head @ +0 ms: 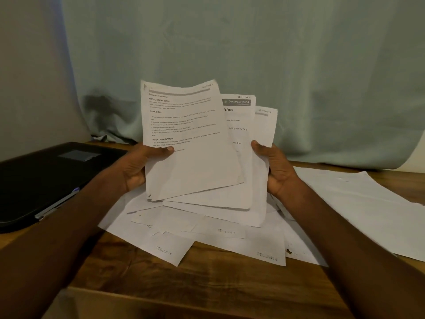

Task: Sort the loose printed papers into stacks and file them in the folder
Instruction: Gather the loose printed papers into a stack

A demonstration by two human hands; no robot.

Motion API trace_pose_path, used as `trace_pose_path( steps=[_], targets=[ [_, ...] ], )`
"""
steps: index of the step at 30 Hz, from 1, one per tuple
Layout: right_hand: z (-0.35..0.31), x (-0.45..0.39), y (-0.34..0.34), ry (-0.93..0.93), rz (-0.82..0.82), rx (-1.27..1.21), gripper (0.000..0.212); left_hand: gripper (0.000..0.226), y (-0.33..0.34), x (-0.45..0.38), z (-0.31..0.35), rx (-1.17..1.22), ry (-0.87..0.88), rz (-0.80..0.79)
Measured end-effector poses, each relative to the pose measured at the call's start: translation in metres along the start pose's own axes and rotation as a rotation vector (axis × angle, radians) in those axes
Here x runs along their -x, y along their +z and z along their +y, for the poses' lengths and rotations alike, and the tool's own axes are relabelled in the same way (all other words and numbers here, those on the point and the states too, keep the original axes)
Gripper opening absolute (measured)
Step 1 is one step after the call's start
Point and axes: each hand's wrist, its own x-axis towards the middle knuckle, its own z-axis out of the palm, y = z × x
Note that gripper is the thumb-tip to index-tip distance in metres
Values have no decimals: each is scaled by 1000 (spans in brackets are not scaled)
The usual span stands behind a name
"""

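Subject: a fanned bundle of printed sheets (pixel 190 143), held upright above the worktop (pixel 213 275), roughly centre of view. At least three sheets show, each with a "SECTION" header at its top right corner; the front sheet's number is too blurred to read.

My left hand (pixel 135 168) grips the bundle's left edge, thumb laid across the front sheet, fingers curled behind. My right hand (pixel 274 168) grips the right edge of the rear sheets, thumb on the front, fingers hidden behind the paper.

Beneath the bundle lie more loose papers (pixel 220 236), overlapping and unsorted, several showing section labels upside down. A separate spread of sheets (pixel 358 203) lies to the right. The black folder (pixel 46 178) lies shut at the left, just beside the pile.

Assessment: sorting stage, reading headers; filing not begun. Next move, in my judgement, calls for peeling off the front sheet with the left hand and setting it down by section, without letting the rear sheets slip.
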Motion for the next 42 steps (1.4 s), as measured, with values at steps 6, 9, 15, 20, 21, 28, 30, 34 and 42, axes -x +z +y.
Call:
trace_pose_path(
  steps=[6, 9, 15, 20, 21, 28, 30, 34, 42],
  targets=[
    [-3, 2, 3, -41, 6, -40, 45, 63, 3, 5, 5, 2, 7, -46],
    [-4, 3, 7, -45, 23, -40, 45, 72, 2, 6, 6, -8, 0, -69],
    [-6, 8, 11, 5, 17, 12, 46, 48, 10, 9, 6, -16, -53, -115],
    [-7, 24, 33, 136, -195, 76, 50, 47, 16, 11, 1, -132, -54, -109],
    [-4, 27, 38, 145, -221, 104, 48, 45, 18, 11, 0, -133, -51, -105],
    [3, 22, 48, -179, -53, 182, 41, 47, 22, 13, 10, -83, 90, -166],
    [-8, 22, 54, -307, -9, 215, 41, 47, 23, 13, 12, -92, 132, -151],
    [-18, 28, 64, -478, 44, 252, 32, 44, 24, 13, 10, -69, 180, -114],
    [0, 30, 56, -209, -26, 556, 32, 47, 22, 15, 5, -275, 150, -34]
  ],
)
